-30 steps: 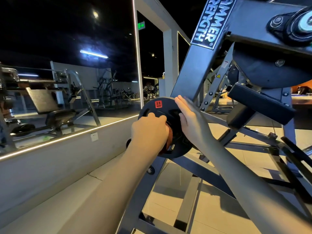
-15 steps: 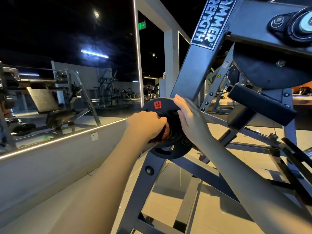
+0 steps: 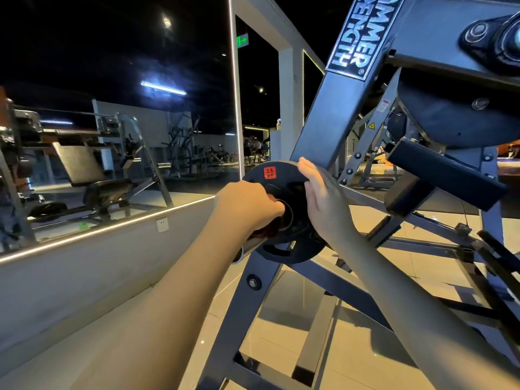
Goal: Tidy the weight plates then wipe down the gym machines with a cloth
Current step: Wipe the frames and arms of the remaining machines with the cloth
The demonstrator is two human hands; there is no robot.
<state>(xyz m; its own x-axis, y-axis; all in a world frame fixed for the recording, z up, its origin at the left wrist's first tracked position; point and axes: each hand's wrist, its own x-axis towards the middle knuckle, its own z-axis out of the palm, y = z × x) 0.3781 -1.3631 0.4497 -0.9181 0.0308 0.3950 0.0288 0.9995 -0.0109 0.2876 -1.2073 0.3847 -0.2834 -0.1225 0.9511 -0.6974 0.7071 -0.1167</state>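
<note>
1. The gym machine (image 3: 334,119) is a big grey frame that fills the right half of the view. I see no wiping on it, so I judge that the second part of the task is not yet begun
2. The mirror (image 3: 112,136) on the left wall shows other benches. In its reflection a dark disc (image 3: 47,209) lies on the floor. It may be one more plate to tidy, but it is too small to be sure
3. The weight plate (image 3: 284,253) is the task's thing at this moment. It is small and black with a red label reading 2.5. It stands upright against the slanted leg of the machine, with its hub around a chrome peg. I cannot tell whether it is pushed fully home, so I judge the tidying part is in progress, not finished
4. The right hand (image 3: 323,201) has straight fingers laid along the right rim of the plate. It seems to steady the plate, not to grip it
5. The left hand (image 3: 247,209) is at the hub, with its fingers curled tight round a red-brown thing (image 3: 264,229). Whether this is a collar or the cloth, I cannot tell
6. The peg (image 3: 249,249) shows only as a short shiny piece under the left wrist, coming out from the plate toward the camera
</note>
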